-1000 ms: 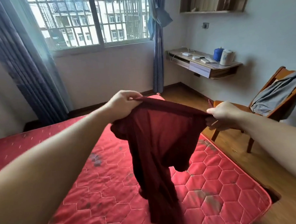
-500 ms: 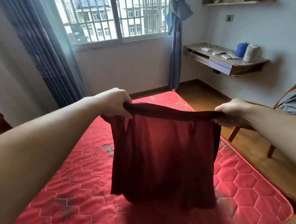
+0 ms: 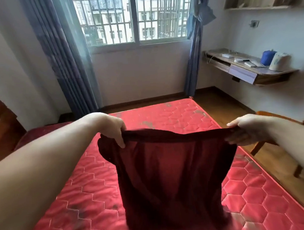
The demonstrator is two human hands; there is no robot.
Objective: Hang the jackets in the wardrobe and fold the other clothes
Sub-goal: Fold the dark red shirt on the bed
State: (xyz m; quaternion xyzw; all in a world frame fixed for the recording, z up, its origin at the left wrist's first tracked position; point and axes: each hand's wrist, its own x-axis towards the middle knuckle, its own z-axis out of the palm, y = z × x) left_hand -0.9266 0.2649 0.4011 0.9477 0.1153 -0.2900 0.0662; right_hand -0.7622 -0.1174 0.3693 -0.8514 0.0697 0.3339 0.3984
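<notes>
- The left hand [image 3: 111, 128] is closed on the top edge of a dark red garment [image 3: 172, 175], fingers curled over the bunched hem at its left corner.
- The right hand [image 3: 245, 130] pinches the same edge at the opposite corner, thumb on top and fingers folded underneath, so the cloth is pulled nearly taut between the two fists.
- The garment hangs down from that stretched edge as a broad, mostly flat panel of deep maroon fabric, thin enough that light from behind gives the middle a brighter red glow.
- A loose fold bulges out just below the left hand, and soft vertical creases run down the panel.
- Its lower end reaches down to the red quilted mattress [image 3: 257, 193] near the bottom of the view; whether it touches the surface there is hard to tell.
- The mattress is stitched in a hexagon pattern and carries several dark smudges.
- Beyond it stand a barred window [image 3: 134, 19] with blue-grey curtains [image 3: 63, 54], and a wall-mounted desk [image 3: 247, 71] on the right.
- A wooden chair [image 3: 271, 115] sits beside the bed, behind the right forearm.
</notes>
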